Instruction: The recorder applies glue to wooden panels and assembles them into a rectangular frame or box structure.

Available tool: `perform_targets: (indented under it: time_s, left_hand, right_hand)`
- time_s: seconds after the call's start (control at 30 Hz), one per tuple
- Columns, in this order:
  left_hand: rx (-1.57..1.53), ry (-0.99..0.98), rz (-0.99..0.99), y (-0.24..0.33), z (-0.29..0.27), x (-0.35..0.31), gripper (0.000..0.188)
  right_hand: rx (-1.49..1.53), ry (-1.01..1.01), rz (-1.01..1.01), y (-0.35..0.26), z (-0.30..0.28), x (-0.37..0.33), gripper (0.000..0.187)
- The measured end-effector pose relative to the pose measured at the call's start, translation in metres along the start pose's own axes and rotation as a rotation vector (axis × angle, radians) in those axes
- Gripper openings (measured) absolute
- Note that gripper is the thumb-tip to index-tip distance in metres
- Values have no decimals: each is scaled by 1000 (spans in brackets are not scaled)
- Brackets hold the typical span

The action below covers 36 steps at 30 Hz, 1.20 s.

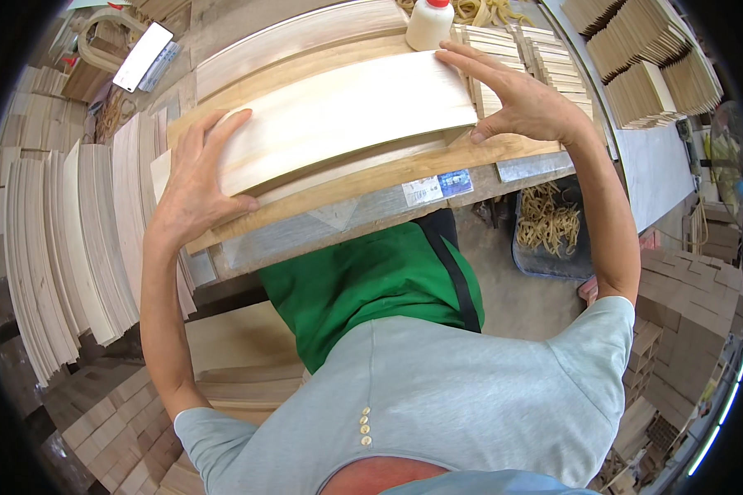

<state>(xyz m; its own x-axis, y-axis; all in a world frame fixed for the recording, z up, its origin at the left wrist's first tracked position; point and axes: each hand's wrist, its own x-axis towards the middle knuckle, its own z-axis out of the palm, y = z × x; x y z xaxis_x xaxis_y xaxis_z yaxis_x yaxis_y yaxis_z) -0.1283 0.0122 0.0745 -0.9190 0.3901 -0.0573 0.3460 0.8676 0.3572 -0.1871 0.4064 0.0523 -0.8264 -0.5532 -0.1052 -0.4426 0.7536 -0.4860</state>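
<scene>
A pale, smooth wooden board (347,115) lies across the workbench in front of me, slightly raised over another pale board (355,175) beneath it. My left hand (194,177) grips its left end, fingers over the far side and thumb low at the near edge. At the other end, my right hand (524,103) spans the board's width, with fingertips on the far corner and thumb by the near corner. Both palms stay off the board's top face. A wooden base plank (404,175) runs under the boards along the bench front.
A white bottle with a red cap (429,25) stands behind the board, beside small stacked wooden slats (553,66). Long boards (99,239) are stacked at left, near a white phone (143,56). A dark bin of rubber bands (551,223) sits below right; wood piles (652,66) stand far right.
</scene>
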Motion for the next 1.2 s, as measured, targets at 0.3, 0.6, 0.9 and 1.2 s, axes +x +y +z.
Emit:
perform_targets:
  time_s: [0.3, 0.6, 0.9, 1.2]
  left_hand:
    - [-22, -7, 9, -5, 8, 0, 103]
    - [41, 22, 123, -30, 13, -4, 106]
    - [77, -82, -152, -89, -48, -77, 114]
    - [-117, -114, -125, -97, -34, -69, 110]
  right_hand:
    - [5, 22, 10, -5, 3, -2, 110]
    - [44, -4, -102, -7, 0, 6, 102]
    - [-32, 42, 42, -3, 3, 4, 120]
    - [47, 31, 68, -7, 6, 4, 117]
